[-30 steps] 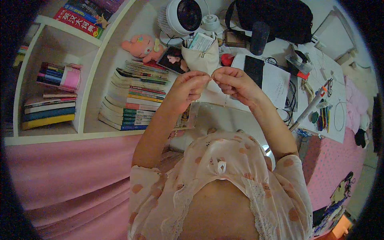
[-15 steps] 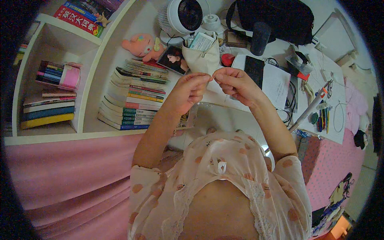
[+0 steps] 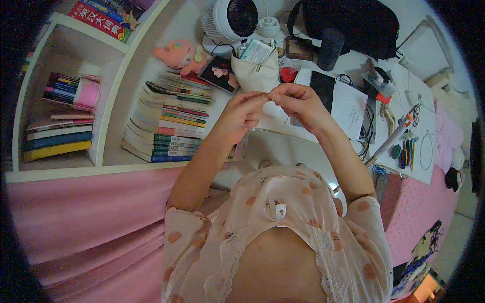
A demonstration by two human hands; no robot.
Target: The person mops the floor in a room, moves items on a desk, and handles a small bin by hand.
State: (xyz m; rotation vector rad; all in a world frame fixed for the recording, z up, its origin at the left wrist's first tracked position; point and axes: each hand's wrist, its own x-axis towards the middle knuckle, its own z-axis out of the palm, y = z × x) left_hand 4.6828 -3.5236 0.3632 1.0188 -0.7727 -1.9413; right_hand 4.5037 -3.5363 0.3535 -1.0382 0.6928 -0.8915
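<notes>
Both hands are raised in front of me at the desk's near edge, their fingertips meeting. My left hand (image 3: pixel 239 117) is closed in a pinch, thumb against the curled fingers. My right hand (image 3: pixel 299 107) pinches too, its thumb and forefinger touching the left fingertips. Whatever lies between them, if anything, is too small to make out. Just beyond the fingertips stands a cream cloth pouch (image 3: pixel 256 76) with a pale packet (image 3: pixel 256 51) poking out of its top. A small red object (image 3: pixel 288 74) is beside the pouch.
Left of my hands are stacked books (image 3: pixel 169 126), a pink plush toy (image 3: pixel 182 56) and a picture of a person (image 3: pixel 218 76). A white fan (image 3: pixel 230 21), dark cylinder (image 3: pixel 331 49) and black bag (image 3: pixel 353 25) stand behind. Written paper (image 3: pixel 349 108), cables and pens (image 3: pixel 407 153) lie right.
My right hand's fingers have shifted slightly, and the fingertips of both hands now sit closer together. The surroundings have moved a little in view.
</notes>
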